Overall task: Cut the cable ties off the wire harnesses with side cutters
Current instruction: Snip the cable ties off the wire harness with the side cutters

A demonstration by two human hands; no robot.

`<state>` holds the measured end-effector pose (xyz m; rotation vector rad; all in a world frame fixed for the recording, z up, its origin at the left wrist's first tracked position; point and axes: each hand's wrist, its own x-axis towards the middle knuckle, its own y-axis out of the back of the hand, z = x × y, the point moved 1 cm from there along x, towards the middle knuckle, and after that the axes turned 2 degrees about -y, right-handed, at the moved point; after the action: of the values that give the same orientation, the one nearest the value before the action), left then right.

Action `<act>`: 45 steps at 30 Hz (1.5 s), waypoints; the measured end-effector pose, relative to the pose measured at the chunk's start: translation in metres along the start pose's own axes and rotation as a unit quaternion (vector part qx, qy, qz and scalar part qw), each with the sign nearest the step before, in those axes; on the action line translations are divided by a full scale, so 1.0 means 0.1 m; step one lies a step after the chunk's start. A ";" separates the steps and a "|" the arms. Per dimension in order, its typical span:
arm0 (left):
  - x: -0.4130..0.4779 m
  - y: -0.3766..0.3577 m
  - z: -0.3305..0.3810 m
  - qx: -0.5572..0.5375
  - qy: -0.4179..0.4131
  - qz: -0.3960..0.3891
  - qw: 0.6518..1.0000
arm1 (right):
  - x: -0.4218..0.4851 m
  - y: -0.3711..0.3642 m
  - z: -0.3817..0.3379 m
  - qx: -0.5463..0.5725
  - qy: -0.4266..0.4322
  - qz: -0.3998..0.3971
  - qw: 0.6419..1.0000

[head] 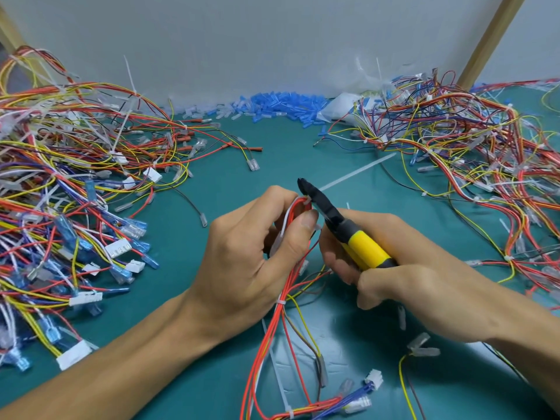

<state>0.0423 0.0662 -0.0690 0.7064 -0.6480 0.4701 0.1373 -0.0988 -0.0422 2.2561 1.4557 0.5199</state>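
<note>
Curled fingers of the left hand [251,262] hid the stretch of wire harness [295,207] they gripped, and the right hand [403,277] covered the rear of the side cutters [333,215]. Whether the blades had closed on the white cable tie [308,201] could not be told. The harness ran off the bottom edge, and the left wire pile [60,183] and right wire pile [485,153] were cut off at the sides.
</note>
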 end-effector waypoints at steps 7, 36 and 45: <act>-0.02 -0.01 -0.05 0.006 0.014 -0.046 0.999 | 0.00 -0.02 0.07 -0.038 -0.072 0.040 0.996; -0.03 0.00 -0.03 -0.004 0.005 -0.033 0.999 | -0.02 -0.02 0.11 -0.161 0.001 0.085 0.983; -0.03 -0.02 -0.01 0.052 -0.035 -0.026 0.998 | -0.03 -0.05 0.12 -0.183 0.013 0.092 0.979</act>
<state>0.0412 0.0649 -0.0722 0.8390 -0.6719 0.4342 0.1384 -0.1016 -0.0554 2.0994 1.0621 0.8046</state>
